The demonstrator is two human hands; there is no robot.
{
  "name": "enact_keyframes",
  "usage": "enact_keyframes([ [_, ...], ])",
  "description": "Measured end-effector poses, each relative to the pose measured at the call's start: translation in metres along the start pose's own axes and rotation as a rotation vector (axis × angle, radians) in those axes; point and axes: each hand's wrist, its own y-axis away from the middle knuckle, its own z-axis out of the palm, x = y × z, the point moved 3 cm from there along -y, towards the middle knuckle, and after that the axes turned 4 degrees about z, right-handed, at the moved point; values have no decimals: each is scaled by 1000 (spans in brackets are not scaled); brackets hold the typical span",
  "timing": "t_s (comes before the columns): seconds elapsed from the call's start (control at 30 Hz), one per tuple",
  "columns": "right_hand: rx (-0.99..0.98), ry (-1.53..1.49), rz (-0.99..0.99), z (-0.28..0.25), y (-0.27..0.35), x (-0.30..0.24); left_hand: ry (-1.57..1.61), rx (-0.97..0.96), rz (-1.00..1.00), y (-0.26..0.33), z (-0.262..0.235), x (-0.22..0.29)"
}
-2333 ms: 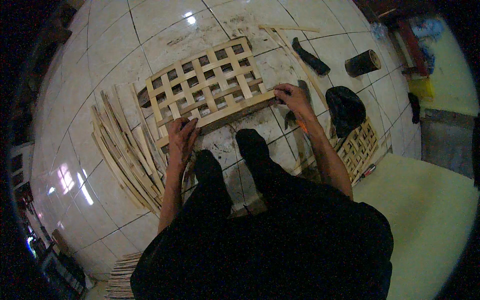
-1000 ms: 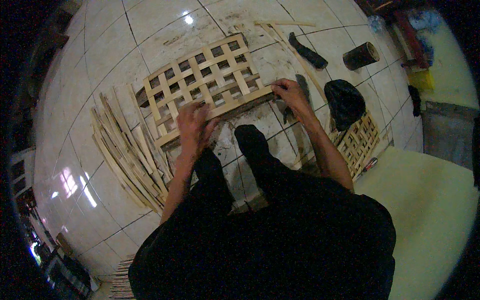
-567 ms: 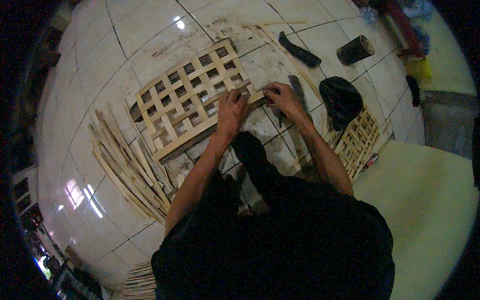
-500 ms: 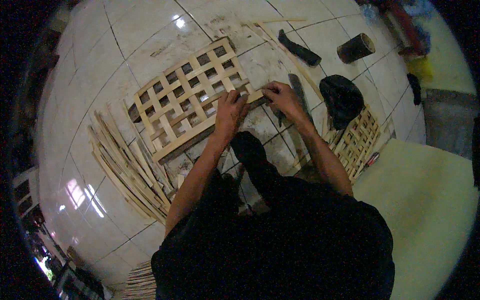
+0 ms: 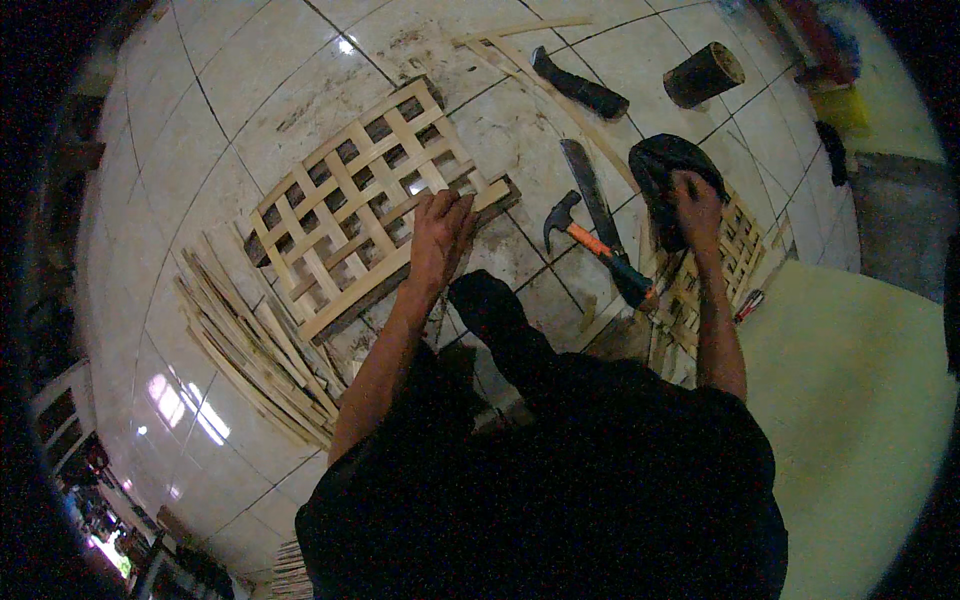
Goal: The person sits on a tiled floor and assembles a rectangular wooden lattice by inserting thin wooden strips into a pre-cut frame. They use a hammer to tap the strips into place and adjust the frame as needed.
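Note:
A woven lattice panel of pale bamboo strips (image 5: 345,255) lies slanted on the floor on a dark wooden frame. My left hand (image 5: 440,235) is on its near edge toward the right corner, fingers bent over the strips and holding it down. Over at the right, my right hand (image 5: 697,208) is at a crumpled black bag (image 5: 660,160), its fingers bunched; what they hold, if anything, I cannot make out. Between my hands lies a claw hammer (image 5: 585,240) with an orange and dark handle. Beside the hammer is a long dark blade (image 5: 590,190).
A bundle of loose bamboo strips (image 5: 245,340) lies left. Beyond the hammer are a dark curved piece (image 5: 580,88) and a short log-like cylinder (image 5: 700,75). A second woven lattice (image 5: 740,240) lies partly under the bag, with a pale yellow-green surface (image 5: 850,400) at right.
My right hand has left the panel's right corner and moved right to the black bag. The hammer, hidden before by my right forearm, now shows. My left hand stays on the panel.

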Motion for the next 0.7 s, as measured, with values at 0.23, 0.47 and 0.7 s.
enact_keyframes([
  [0.23,129,344,-212,18,-26,148,-15,-85,-24,-2,-1,-3],
  [0.47,265,395,-435,48,-31,127,51,-46,-18,-2,-2,-6],
  [0.7,110,355,-327,57,-42,102,78,-32,-88,-7,-5,-4],
])
